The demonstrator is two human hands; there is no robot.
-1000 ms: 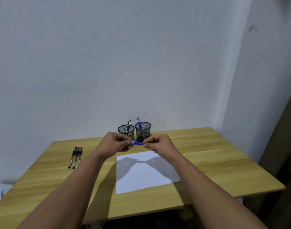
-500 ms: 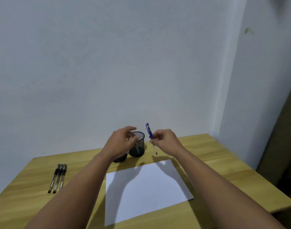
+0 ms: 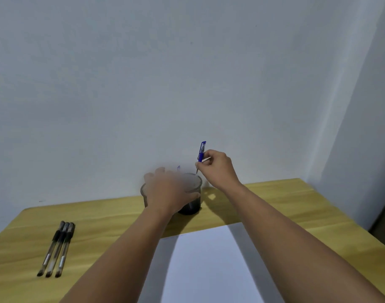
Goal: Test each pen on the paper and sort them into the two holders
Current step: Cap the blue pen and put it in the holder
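Note:
My right hand point(image 3: 217, 168) grips a blue pen point(image 3: 201, 152) nearly upright, its tip pointing down just above the rim of the right black mesh holder point(image 3: 192, 201). Another blue pen point(image 3: 178, 167) pokes up from behind my left hand. My left hand point(image 3: 167, 191), blurred by motion, sits in front of both holders with fingers curved against the right one; it hides most of the left mesh holder point(image 3: 144, 191). Three black pens point(image 3: 57, 248) lie side by side at the table's left. A white sheet of paper point(image 3: 211, 265) lies near me.
The wooden table point(image 3: 104, 217) stands against a white wall, with a wall corner to the right. The table's right edge runs close behind my right forearm.
Both hands held the blue pen level over the paper, then parted. My right hand lifted it upright over the right holder; my left hand went to the holders. The view tilted down and nearer.

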